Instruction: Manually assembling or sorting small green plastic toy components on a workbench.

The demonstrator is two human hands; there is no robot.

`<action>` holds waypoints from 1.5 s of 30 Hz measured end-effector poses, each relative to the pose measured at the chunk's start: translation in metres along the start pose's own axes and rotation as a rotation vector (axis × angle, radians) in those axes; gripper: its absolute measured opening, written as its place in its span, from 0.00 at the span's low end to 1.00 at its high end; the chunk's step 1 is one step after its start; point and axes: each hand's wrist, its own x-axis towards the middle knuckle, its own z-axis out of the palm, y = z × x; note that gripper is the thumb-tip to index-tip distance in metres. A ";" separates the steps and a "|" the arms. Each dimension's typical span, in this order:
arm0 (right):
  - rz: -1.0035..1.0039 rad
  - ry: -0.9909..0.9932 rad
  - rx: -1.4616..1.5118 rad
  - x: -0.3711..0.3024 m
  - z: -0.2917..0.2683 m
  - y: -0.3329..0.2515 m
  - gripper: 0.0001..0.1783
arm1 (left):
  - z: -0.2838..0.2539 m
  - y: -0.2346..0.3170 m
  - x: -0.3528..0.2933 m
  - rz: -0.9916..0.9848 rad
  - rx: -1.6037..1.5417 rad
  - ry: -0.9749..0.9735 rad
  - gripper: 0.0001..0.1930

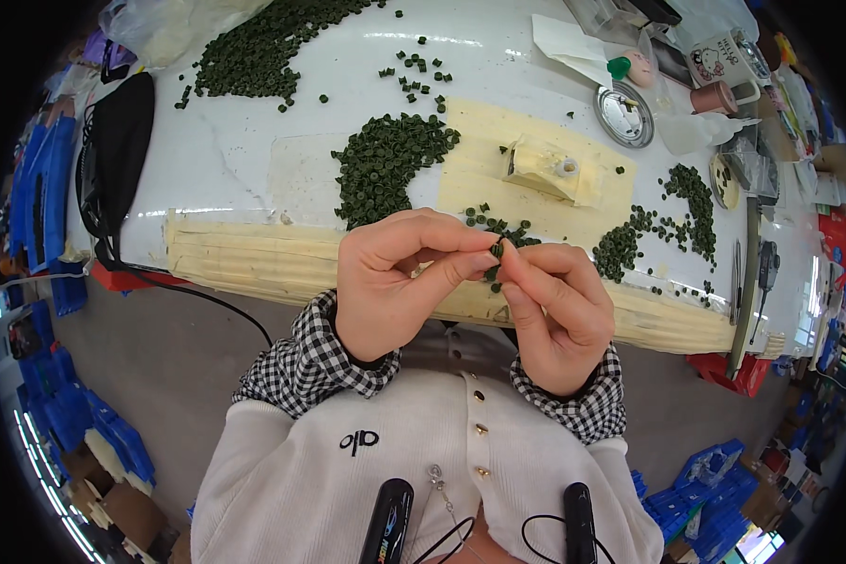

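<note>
Near the front edge of the table, my left hand and my right hand meet fingertip to fingertip. Between them is a small dark green plastic part, pinched by thumb and forefinger on both sides; the fingertips partly cover it. Just beyond my left hand lies a dense heap of similar green parts. A smaller cluster sits right behind my fingertips, and another heap is to the right of my right hand. Farther back stands a block wrapped in cream tape with a white knob on it.
A large green pile lies at the back left, with a black bag at the left edge. To the right are a round metal lid, a pink spool, a mug and a screwdriver. Cream tape pads the front edge.
</note>
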 end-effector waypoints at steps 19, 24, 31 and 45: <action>-0.082 -0.001 -0.028 0.002 -0.002 0.004 0.20 | -0.005 0.000 0.002 -0.028 -0.091 -0.076 0.09; -0.087 -0.009 -0.038 0.001 -0.003 0.004 0.21 | -0.005 0.001 0.002 -0.006 -0.068 -0.073 0.09; -0.046 0.026 -0.080 0.001 -0.007 0.002 0.20 | -0.002 0.002 0.002 -0.003 -0.050 -0.027 0.09; -0.127 0.175 -0.682 0.057 -0.037 0.029 0.09 | -0.002 0.001 0.004 -0.011 -0.047 -0.005 0.08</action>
